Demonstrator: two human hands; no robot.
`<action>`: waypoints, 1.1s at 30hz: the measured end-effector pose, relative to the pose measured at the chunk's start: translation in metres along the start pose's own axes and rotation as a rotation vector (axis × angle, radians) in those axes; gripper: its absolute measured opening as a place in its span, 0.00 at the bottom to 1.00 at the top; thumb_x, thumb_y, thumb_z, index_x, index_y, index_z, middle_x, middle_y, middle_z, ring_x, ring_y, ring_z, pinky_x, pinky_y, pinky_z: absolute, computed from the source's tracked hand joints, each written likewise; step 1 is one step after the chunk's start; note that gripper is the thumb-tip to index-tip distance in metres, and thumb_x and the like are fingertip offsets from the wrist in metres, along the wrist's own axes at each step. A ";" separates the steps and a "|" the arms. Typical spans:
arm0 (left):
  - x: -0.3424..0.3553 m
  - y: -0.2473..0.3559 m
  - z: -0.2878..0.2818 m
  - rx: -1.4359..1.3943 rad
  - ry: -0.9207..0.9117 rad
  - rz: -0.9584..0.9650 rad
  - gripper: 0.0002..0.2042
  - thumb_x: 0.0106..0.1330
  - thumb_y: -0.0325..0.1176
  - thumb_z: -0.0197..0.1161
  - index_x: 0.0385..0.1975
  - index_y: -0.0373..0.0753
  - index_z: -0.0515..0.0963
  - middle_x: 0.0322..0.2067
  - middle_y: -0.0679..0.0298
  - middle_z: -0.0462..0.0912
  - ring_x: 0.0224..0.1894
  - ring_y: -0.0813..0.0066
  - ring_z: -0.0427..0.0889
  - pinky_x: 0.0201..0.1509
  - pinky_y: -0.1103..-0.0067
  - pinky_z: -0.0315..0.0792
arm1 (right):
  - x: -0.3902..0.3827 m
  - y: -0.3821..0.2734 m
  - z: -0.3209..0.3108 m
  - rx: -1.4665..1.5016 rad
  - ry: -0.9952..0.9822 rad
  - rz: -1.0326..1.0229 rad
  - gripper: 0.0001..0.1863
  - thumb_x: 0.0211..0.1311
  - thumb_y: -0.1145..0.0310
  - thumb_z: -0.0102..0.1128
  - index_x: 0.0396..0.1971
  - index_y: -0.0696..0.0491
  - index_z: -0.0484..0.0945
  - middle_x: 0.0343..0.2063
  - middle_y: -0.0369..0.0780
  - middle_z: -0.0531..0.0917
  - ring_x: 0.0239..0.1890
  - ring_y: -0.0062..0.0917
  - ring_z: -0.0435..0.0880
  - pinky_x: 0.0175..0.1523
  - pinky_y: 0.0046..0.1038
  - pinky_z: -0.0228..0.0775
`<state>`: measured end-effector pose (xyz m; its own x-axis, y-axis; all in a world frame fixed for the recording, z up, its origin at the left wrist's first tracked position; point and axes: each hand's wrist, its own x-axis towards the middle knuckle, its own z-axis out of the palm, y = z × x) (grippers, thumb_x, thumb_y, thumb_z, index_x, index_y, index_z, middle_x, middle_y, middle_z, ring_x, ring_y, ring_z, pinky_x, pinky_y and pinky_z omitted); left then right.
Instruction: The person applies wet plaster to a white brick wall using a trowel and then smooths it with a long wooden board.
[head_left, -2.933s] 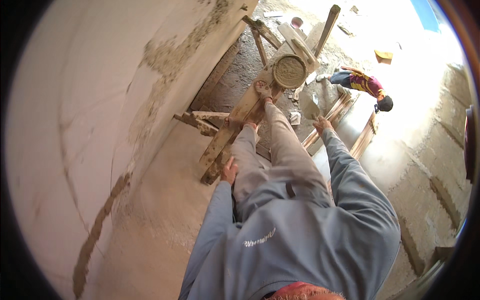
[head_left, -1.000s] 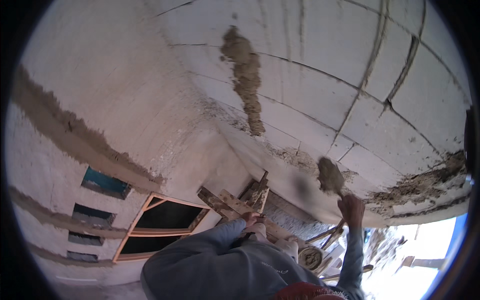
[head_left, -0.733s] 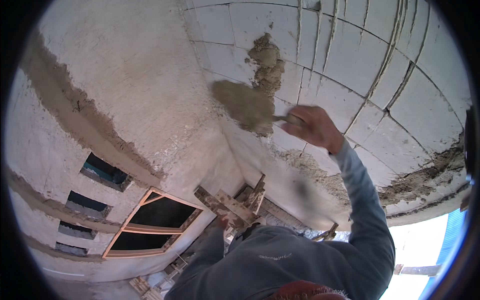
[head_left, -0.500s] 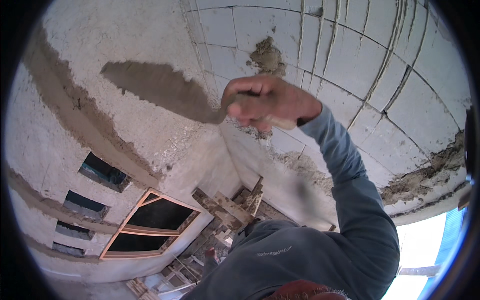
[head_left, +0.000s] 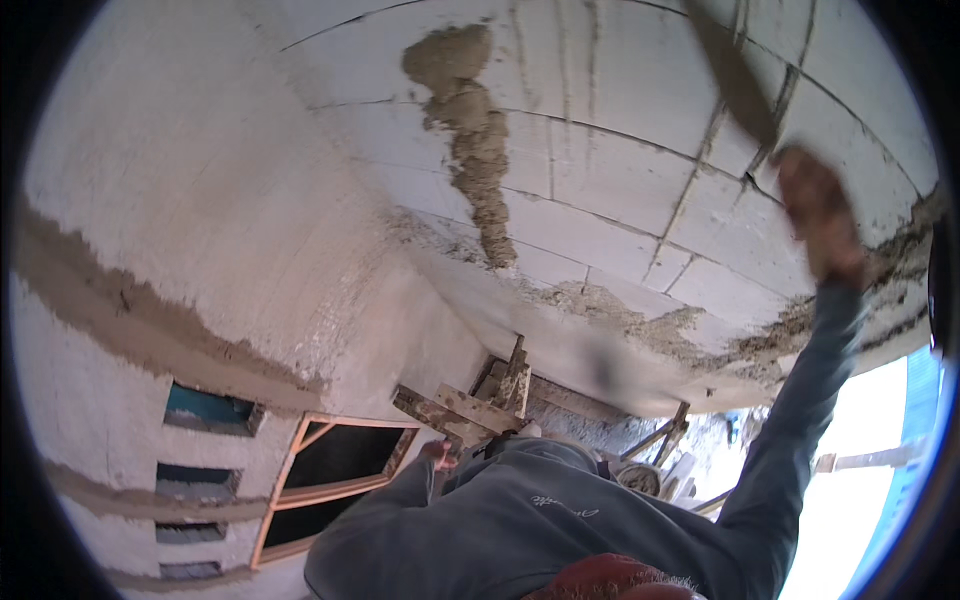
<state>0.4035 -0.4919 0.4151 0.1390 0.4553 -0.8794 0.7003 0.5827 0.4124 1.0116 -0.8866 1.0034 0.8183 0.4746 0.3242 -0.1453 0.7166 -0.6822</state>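
My right hand [head_left: 818, 205] is raised at the far right, blurred by motion, with its arm stretched out. It grips a trowel [head_left: 738, 80], whose long blade points up past the top edge of the view. Behind the trowel is a wall of pale blocks [head_left: 620, 175]. On that wall, left of the hand, a rough streak of wet mortar [head_left: 478, 150] runs downward. My left hand [head_left: 437, 454] hangs low by my body, small and partly hidden by the sleeve; its fingers are not clear.
A plastered wall [head_left: 200, 190] on the left carries brown mortar bands [head_left: 170, 325], small square openings and a wooden window frame [head_left: 335, 490]. Below are wooden planks [head_left: 440, 415] and a round container [head_left: 640, 478]. Bright daylight enters at the lower right.
My right hand has swung the trowel from the middle left to the upper right. The mortar streak it partly covered shows more fully now. The view has shifted a little.
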 end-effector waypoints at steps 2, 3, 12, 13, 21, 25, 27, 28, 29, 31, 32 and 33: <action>0.039 0.054 -0.013 0.773 -0.252 0.489 0.19 0.72 0.41 0.54 0.56 0.37 0.78 0.59 0.55 0.76 0.57 0.63 0.75 0.55 0.70 0.74 | -0.073 0.099 -0.078 -0.670 0.063 0.333 0.24 0.75 0.60 0.51 0.65 0.52 0.63 0.51 0.41 0.73 0.46 0.26 0.73 0.47 0.23 0.69; 0.057 0.092 -0.011 1.124 -0.326 0.696 0.21 0.70 0.40 0.54 0.57 0.36 0.78 0.63 0.55 0.73 0.64 0.61 0.71 0.62 0.70 0.71 | -0.116 0.150 -0.114 -0.771 0.021 0.591 0.27 0.74 0.60 0.52 0.68 0.51 0.59 0.56 0.43 0.71 0.51 0.30 0.72 0.52 0.25 0.68; 0.016 0.135 0.243 1.619 -0.917 0.368 0.28 0.69 0.35 0.53 0.68 0.32 0.65 0.70 0.49 0.65 0.73 0.62 0.63 0.75 0.71 0.59 | -0.621 0.401 -0.311 -0.919 0.623 1.496 0.26 0.68 0.56 0.54 0.62 0.49 0.65 0.55 0.49 0.78 0.55 0.42 0.80 0.56 0.38 0.74; 0.033 0.114 0.264 1.535 -0.896 0.329 0.28 0.68 0.37 0.54 0.68 0.35 0.66 0.71 0.49 0.63 0.73 0.59 0.62 0.75 0.71 0.59 | -0.664 0.413 -0.321 -0.951 0.751 1.533 0.24 0.67 0.55 0.54 0.59 0.50 0.68 0.52 0.49 0.80 0.53 0.42 0.82 0.55 0.39 0.75; 0.039 -0.011 0.321 2.592 -0.588 0.449 0.43 0.60 0.61 0.64 0.75 0.65 0.52 0.77 0.50 0.37 0.70 0.24 0.52 0.69 0.47 0.59 | -0.844 0.443 -0.412 -0.969 1.244 1.823 0.19 0.63 0.56 0.54 0.49 0.49 0.79 0.51 0.51 0.84 0.56 0.43 0.82 0.58 0.44 0.74; 0.033 -0.018 0.339 2.680 -0.477 0.618 0.43 0.56 0.58 0.69 0.74 0.65 0.57 0.76 0.48 0.44 0.67 0.33 0.61 0.69 0.51 0.61 | -0.880 0.462 -0.471 -1.328 1.212 1.748 0.13 0.67 0.60 0.52 0.48 0.49 0.73 0.46 0.50 0.84 0.49 0.48 0.85 0.51 0.47 0.76; 0.037 -0.024 0.342 2.648 -0.521 0.682 0.42 0.55 0.56 0.70 0.72 0.65 0.60 0.75 0.49 0.45 0.67 0.34 0.61 0.68 0.51 0.61 | -0.898 0.488 -0.511 -1.336 1.309 1.767 0.15 0.68 0.62 0.48 0.53 0.47 0.71 0.47 0.48 0.83 0.49 0.47 0.84 0.52 0.46 0.74; 0.038 -0.024 0.343 2.604 -0.564 0.756 0.42 0.54 0.54 0.72 0.71 0.64 0.63 0.75 0.49 0.46 0.66 0.36 0.61 0.67 0.51 0.62 | -0.895 0.504 -0.527 -1.302 1.463 1.677 0.15 0.69 0.62 0.46 0.53 0.47 0.72 0.47 0.47 0.83 0.48 0.45 0.85 0.51 0.46 0.75; 0.039 -0.027 0.345 2.628 -0.569 0.738 0.42 0.54 0.54 0.72 0.71 0.64 0.63 0.75 0.49 0.46 0.66 0.36 0.61 0.67 0.51 0.62 | -0.894 0.525 -0.550 -1.328 1.536 1.600 0.16 0.68 0.62 0.45 0.52 0.47 0.73 0.47 0.47 0.84 0.46 0.45 0.86 0.48 0.46 0.76; 0.038 -0.033 0.345 2.616 -0.477 0.767 0.39 0.55 0.52 0.71 0.70 0.65 0.65 0.76 0.54 0.42 0.67 0.32 0.57 0.69 0.50 0.60 | -0.846 0.556 -0.598 -1.148 1.503 1.580 0.15 0.69 0.60 0.46 0.49 0.51 0.74 0.42 0.51 0.85 0.47 0.47 0.86 0.51 0.49 0.76; 0.040 -0.035 0.346 2.632 -0.484 0.757 0.39 0.55 0.52 0.71 0.70 0.65 0.65 0.76 0.54 0.42 0.67 0.32 0.57 0.69 0.50 0.60 | -0.842 0.573 -0.613 -1.061 1.435 1.644 0.16 0.71 0.57 0.47 0.48 0.53 0.72 0.43 0.48 0.85 0.45 0.47 0.86 0.49 0.48 0.77; 0.041 -0.035 0.346 2.627 -0.472 0.758 0.39 0.55 0.51 0.71 0.70 0.65 0.65 0.76 0.54 0.42 0.67 0.32 0.56 0.69 0.50 0.59 | -0.820 0.589 -0.623 -1.018 1.414 1.600 0.14 0.71 0.58 0.49 0.46 0.52 0.74 0.44 0.48 0.83 0.46 0.46 0.85 0.49 0.47 0.77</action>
<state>0.6270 -0.7263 0.2820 0.3546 -0.1383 -0.9247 -0.4969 -0.8656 -0.0611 0.6010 -1.1717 -0.0727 0.1810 -0.6336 -0.7522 -0.9515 -0.3064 0.0292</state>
